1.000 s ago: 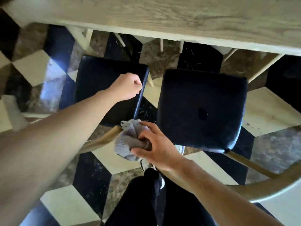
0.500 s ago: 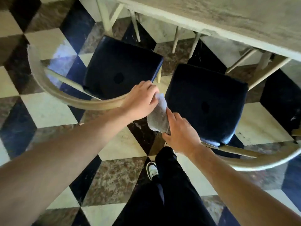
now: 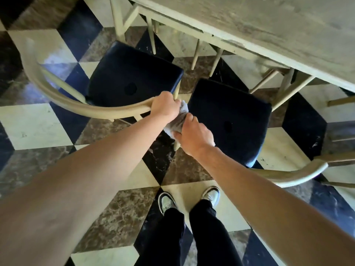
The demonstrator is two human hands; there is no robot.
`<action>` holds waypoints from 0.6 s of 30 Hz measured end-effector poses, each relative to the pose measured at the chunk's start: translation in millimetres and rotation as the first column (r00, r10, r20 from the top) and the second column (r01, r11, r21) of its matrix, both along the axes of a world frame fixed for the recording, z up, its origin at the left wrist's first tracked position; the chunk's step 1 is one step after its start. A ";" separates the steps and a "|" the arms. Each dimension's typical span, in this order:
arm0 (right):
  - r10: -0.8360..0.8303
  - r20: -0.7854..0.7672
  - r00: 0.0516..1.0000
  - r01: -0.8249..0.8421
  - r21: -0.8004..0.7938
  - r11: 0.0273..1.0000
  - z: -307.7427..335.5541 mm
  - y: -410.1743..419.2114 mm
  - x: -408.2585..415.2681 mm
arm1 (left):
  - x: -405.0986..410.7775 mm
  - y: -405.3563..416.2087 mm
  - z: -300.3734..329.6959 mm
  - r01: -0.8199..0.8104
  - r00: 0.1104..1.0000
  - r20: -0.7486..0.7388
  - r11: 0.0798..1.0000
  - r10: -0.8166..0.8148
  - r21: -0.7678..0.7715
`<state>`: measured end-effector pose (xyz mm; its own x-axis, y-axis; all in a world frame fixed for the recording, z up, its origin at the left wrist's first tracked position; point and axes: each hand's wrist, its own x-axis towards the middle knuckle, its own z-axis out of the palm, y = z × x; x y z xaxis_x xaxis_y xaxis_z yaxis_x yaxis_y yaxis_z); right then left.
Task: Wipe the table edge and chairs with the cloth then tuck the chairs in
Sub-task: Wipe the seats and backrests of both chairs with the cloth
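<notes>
- Presently the left hand has its fingers wrapped over the end of the left chair's curved backrest.
- The right hand pinches the grey cloth, bunched between both chairs, short of the table edge.
- Cloth judged soft, light; gather it in the palm.
- Chairs judged rigid; push at backrests.
- No legible writing.

Home dining room, pale wooden table, two cushioned chairs, checkered marble-patterned floor
</notes>
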<state>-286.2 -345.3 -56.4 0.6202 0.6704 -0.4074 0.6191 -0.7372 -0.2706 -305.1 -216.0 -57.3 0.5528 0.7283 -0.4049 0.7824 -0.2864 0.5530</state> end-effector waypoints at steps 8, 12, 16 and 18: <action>0.067 0.082 0.994 -0.077 0.122 0.990 -8.3 -25.4 -5.9 | -4.4 -26.7 1.4 0.130 0.991 -0.016 0.906 -0.135 0.402; 0.219 0.072 0.973 -0.227 0.125 0.966 2.6 -82.2 4.3 | -9.1 -51.2 -4.0 0.093 0.992 0.019 0.840 -0.122 0.534; 0.325 0.131 0.937 -0.346 0.191 0.919 9.7 -167.1 22.3 | 6.0 -94.6 6.1 0.213 0.931 0.157 0.842 -0.328 0.495; 0.340 0.191 0.921 -0.382 0.268 0.884 9.6 -215.4 38.1 | 15.6 -124.6 8.4 0.350 0.867 0.182 0.827 -0.464 0.440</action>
